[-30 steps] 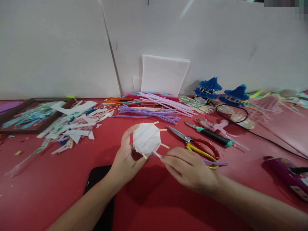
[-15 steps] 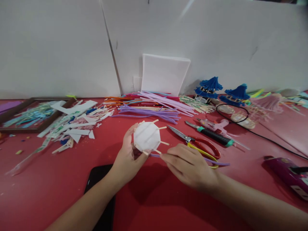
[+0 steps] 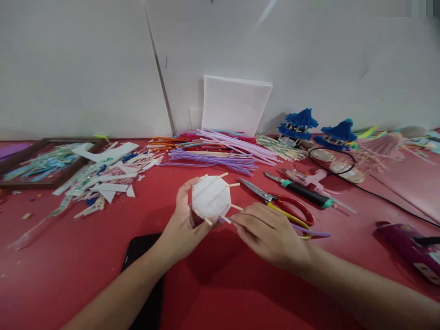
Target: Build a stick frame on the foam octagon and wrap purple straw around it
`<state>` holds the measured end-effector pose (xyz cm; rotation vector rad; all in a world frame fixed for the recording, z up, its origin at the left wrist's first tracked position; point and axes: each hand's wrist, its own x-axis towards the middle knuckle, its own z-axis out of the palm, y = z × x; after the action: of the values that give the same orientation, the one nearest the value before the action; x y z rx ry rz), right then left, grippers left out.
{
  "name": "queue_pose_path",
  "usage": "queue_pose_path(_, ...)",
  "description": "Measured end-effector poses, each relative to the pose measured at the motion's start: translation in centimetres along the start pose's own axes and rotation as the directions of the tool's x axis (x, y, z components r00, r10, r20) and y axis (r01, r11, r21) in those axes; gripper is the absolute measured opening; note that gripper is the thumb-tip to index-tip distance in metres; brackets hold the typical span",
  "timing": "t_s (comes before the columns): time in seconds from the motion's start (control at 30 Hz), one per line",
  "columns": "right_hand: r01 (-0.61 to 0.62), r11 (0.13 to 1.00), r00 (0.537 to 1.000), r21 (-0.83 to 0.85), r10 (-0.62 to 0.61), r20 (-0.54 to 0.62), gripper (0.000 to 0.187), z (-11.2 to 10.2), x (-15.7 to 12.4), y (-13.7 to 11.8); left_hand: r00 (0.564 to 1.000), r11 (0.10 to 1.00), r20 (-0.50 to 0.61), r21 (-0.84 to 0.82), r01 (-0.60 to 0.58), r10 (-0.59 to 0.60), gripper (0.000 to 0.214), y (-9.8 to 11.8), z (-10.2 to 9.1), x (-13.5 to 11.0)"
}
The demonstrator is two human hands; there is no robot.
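Note:
My left hand (image 3: 184, 220) is closed round the edge of a white paper octagon (image 3: 211, 197) with short wooden sticks poking out around its rim. My right hand (image 3: 270, 233) pinches a purple pipe cleaner (image 3: 318, 233), whose tail sticks out past the back of the hand. Its other end meets the lower right edge of the octagon, where the fingertips partly hide it. Behind the right hand lie scissors (image 3: 291, 208) with one red and one yellow handle.
Purple pipe cleaners (image 3: 213, 160) lie in a heap at the back. To the right are a craft knife (image 3: 305, 195), a pink glue gun (image 3: 309, 178), blue model roofs (image 3: 338, 133) and a purple power strip (image 3: 407, 245). Paper scraps (image 3: 113, 188) litter the left; a black phone (image 3: 146, 288) sits under my left forearm.
The octagon has shifted slightly right and tilted a little. My right hand's fingertips have come up closer to its lower right edge, and less of the pipe cleaner shows between the hands.

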<state>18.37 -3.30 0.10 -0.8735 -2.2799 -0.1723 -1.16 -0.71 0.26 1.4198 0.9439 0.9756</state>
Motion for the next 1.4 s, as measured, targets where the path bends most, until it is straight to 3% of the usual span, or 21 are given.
queue_pose_path(0.27, -0.029, 0.999, 0.999, -0.033, 0.028, -0.044, 0.014, -0.1, 0.0, 0.0, 0.995, 1.000, 0.093, 0.016, 0.016, -0.018, 0.076, 0.8, -0.1, 0.2)
queue_pose_path(0.47, -0.070, 0.997, 0.997, 0.010, 0.071, -0.023, 0.014, -0.1, -0.1, 0.0, 0.986, 0.985, 0.040, -0.049, 0.164, -0.163, 0.083, 0.1, -0.1, -0.1)
queue_pose_path(0.57, -0.072, 0.997, 0.997, 0.019, 0.073, -0.021, 0.014, 0.0, -0.1, 0.1, 0.990, 0.989, 0.000, -0.037, 0.143, -0.143, 0.082, -0.2, 0.0, -0.1)
queue_pose_path(0.73, -0.070, 0.997, 0.997, 0.019, 0.070, -0.014, 0.015, 0.2, -0.3, 0.2, 0.992, 0.990, 0.025, -0.060, 0.126, -0.125, 0.080, -0.6, -0.1, 0.0)
queue_pose_path(1.07, -0.046, 0.999, 0.996, 0.017, 0.045, 0.071, 0.017, 0.2, -0.2, 0.2, 0.979, 0.986, -0.124, 0.021, 0.168, -0.164, 0.076, 0.4, 0.0, 0.4)
queue_pose_path(1.17, -0.017, 1.000, 0.998, 0.025, 0.016, 0.059, 0.016, 0.3, -0.3, 0.3, 0.989, 0.981, -0.119, 0.161, 0.108, -0.090, 0.077, 0.1, -0.2, 0.4)
queue_pose_path(1.3, 0.006, 1.000, 0.998, -0.010, -0.005, 0.058, 0.016, 0.1, -0.3, 0.3, 0.989, 0.943, -0.078, 0.319, -0.094, 0.125, 0.072, -1.0, -0.4, 0.2)
queue_pose_path(1.4, 0.001, 1.000, 0.998, -0.030, 0.001, 0.055, 0.017, -0.1, -0.3, 0.2, 0.993, 0.959, -0.067, 0.274, -0.078, 0.100, 0.073, -1.6, -0.4, 0.1)
